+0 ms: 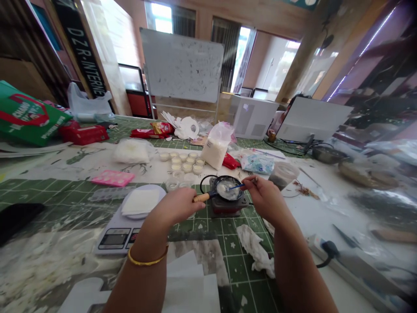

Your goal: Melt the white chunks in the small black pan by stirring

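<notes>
Pinching thin blue stirrer (237,187) between thumb and fingertips, right hand (265,199) dips tip into white paste (225,190) inside small round black pan (235,180). Left hand (174,206) closed around pale wooden handle (201,198), long axis running left from pan. Pan on dark squat hot plate (226,209), over green grid cutting mat (243,256); white digital kitchen scale (117,239) left; whiteboard (182,65) beyond.

A tall black banner (81,52) by the window carries white capitals reading "DZR-INTERNE", running on past the cut-off edge. A green cardboard box (29,114) with a red band shows large white letters that seem to read "CHANG"; its smaller print is too blurred to read. The white digital kitchen scale (114,238) has a dark display, with no digits legible.
</notes>
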Demonstrator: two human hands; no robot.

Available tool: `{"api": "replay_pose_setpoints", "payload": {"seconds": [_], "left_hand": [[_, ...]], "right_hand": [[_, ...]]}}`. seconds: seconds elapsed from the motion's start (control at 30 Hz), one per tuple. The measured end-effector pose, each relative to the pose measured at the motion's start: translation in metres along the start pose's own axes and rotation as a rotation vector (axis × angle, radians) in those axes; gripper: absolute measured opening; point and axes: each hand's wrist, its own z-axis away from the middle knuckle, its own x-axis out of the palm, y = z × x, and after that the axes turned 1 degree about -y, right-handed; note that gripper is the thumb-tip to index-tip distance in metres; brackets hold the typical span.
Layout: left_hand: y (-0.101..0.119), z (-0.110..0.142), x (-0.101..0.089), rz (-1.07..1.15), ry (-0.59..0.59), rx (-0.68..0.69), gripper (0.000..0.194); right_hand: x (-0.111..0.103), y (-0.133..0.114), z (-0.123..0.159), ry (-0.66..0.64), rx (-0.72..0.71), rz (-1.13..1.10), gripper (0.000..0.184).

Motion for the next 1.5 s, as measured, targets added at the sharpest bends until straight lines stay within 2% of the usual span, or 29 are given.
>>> {"api": "replay_pose_setpoints", "payload": {"seconds": [0.1, 0.2, 0.33, 0.43, 0.6, 0.73, 0.87, 1.0, 1.17, 1.3, 1.43, 1.5], "left_hand": [[0.001, 0.000, 0.000, -0.001, -0.008, -0.010, 0.036], [0.003, 0.000, 0.000, -0.012, -0.018, -0.016, 0.036], [0.004, 0.000, 0.000, -0.027, -0.020, -0.008, 0.037], [0.003, -0.001, 0.000, -0.031, -0.024, -0.012, 0.036], [0.004, -0.001, 0.000, -0.023, -0.015, -0.005, 0.033], [0.004, -0.001, 0.001, -0.015, 0.000, 0.003, 0.033], [0.002, -0.001, 0.001, -0.016, -0.003, 0.001, 0.034], [0.002, -0.001, 0.000, -0.021, 0.000, 0.004, 0.033], [0.004, 0.001, -0.001, -0.028, -0.009, -0.005, 0.031], [0.006, 0.001, -0.001, -0.043, -0.002, 0.001, 0.030], [0.006, 0.001, 0.000, -0.039, -0.007, -0.002, 0.032], [0.005, 0.000, 0.001, -0.039, 0.004, 0.006, 0.031]], "right_hand": [[0.000, -0.001, 0.001, 0.055, 0.005, -0.008, 0.024], [0.001, -0.003, 0.001, -0.006, -0.010, -0.020, 0.023], [0.002, -0.004, 0.001, 0.034, -0.018, -0.043, 0.025], [0.001, -0.003, 0.001, -0.028, -0.034, -0.045, 0.023], [0.000, 0.002, -0.002, 0.079, 0.017, 0.024, 0.025], [-0.001, 0.004, -0.002, -0.015, 0.000, 0.041, 0.024], [0.000, 0.005, -0.003, 0.080, 0.034, 0.075, 0.025], [0.005, 0.009, -0.007, -0.053, 0.011, -0.052, 0.023], [0.008, 0.014, -0.010, 0.085, 0.034, -0.039, 0.023], [0.009, 0.015, -0.009, -0.039, 0.035, -0.154, 0.022], [0.012, 0.016, -0.011, 0.094, 0.039, -0.135, 0.024], [0.015, 0.016, -0.012, 0.071, 0.016, -0.133, 0.024]]}}
